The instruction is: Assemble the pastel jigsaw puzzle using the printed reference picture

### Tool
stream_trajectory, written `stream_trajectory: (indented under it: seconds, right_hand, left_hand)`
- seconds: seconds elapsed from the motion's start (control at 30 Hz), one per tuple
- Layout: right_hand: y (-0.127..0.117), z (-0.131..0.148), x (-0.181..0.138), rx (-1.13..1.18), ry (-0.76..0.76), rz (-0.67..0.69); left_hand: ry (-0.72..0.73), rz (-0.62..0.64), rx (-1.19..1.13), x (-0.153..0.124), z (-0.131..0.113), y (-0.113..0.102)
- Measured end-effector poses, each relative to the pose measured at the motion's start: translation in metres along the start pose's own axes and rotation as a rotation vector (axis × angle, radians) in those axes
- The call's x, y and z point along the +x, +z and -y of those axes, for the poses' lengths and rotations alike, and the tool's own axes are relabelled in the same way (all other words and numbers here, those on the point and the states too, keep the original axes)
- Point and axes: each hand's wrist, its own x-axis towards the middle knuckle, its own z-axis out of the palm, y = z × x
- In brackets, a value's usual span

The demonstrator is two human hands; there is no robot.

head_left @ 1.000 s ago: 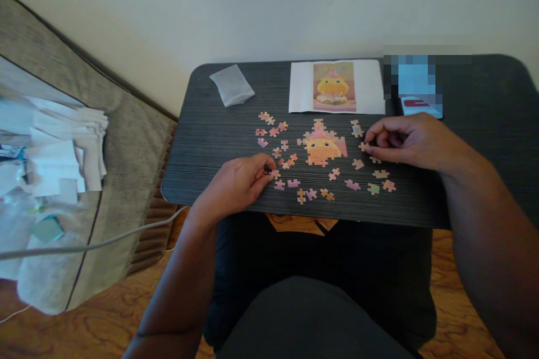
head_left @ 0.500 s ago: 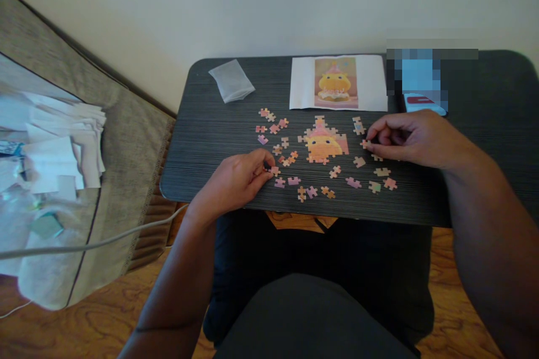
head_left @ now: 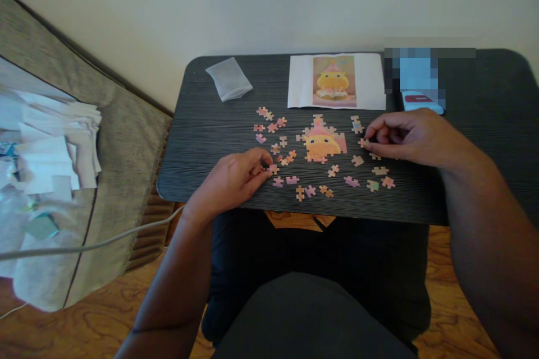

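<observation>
A partly joined jigsaw [head_left: 322, 143] showing a yellow creature lies in the middle of the dark table [head_left: 202, 140]. Several loose pieces [head_left: 351, 182] are scattered around it. My left hand [head_left: 236, 179] rests on the table left of the jigsaw, its thumb and fingers pinched on a small pink piece [head_left: 273, 169]. My right hand [head_left: 410, 137] lies to the right of the jigsaw, fingers curled and pinching another loose piece [head_left: 362, 143] at its fingertips.
A reference picture sheet [head_left: 337, 82] lies at the table's back edge, a clear plastic bag [head_left: 229, 79] to its left and a small blue and red box [head_left: 422, 102] to its right. A cloth-covered stand with papers [head_left: 59, 146] stands left; a white cable [head_left: 105, 241] crosses below.
Both hands stay pinched on their pieces with only slight shifts. The view has drifted a little, so everything sits slightly higher and to the left.
</observation>
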Motion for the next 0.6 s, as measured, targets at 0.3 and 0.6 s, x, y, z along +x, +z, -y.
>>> stream_trajectory:
  seconds: [0.3, 0.6]
  right_hand:
    - [-0.0007, 0.0044, -0.0004, 0.002, 0.009, 0.019]
    - [-0.0012, 0.004, -0.0035, 0.083, 0.008, -0.006]
  left_hand:
    - [-0.017, -0.036, 0.0, 0.0003, -0.0039, 0.0018]
    - [0.065, -0.143, -0.043, -0.0026, -0.0087, 0.0073]
